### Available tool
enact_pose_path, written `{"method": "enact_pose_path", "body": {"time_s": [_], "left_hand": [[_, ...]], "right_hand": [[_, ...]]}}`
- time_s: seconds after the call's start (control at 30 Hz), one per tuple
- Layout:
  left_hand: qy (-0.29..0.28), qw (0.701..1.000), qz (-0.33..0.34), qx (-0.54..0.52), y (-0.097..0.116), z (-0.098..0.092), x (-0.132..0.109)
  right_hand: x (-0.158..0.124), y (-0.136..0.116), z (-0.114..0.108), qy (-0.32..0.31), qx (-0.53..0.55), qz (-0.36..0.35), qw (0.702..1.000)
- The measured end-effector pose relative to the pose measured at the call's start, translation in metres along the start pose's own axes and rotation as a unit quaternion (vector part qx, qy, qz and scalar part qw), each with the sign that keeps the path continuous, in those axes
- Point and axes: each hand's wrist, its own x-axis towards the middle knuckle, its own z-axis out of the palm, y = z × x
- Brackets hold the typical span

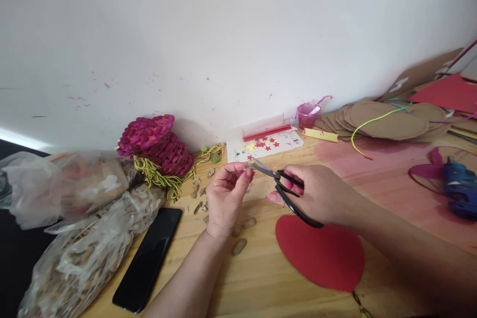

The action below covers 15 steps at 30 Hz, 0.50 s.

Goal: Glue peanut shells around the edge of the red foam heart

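My right hand [316,191] grips black-handled scissors [278,176], fingers through the loops. The blades are apart and reach left to the fingertips of my left hand [229,191]. Thumb and fingers of that hand pinch a small brownish piece [247,167] against the blades; its kind is too small to tell. Similar brown, shell-like pieces [239,246] lie scattered on the wooden table around my left wrist. Below the scissors rests a red teardrop-shaped cutout [320,256] with a dark cord at its lower tip.
White paper [294,140] behind my hands carries red, yellow and green stars. To the left are a magenta petalled stack [156,146], plastic bags [97,238] and a black phone [148,261]. Rightward stand a pink cup [307,115], brown cutouts [387,119] and a blue glue gun [460,186].
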Motion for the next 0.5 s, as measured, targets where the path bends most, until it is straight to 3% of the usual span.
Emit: {"method": "enact_pose_path", "body": {"time_s": [0.5], "left_hand": [[-0.026, 1.0, -0.003, -0.016, -0.0003, -0.0013, 0.0019]], "right_hand": [[0.0014, 0.0029, 0.0009, -0.013, -0.006, -0.005, 1.0]]}}
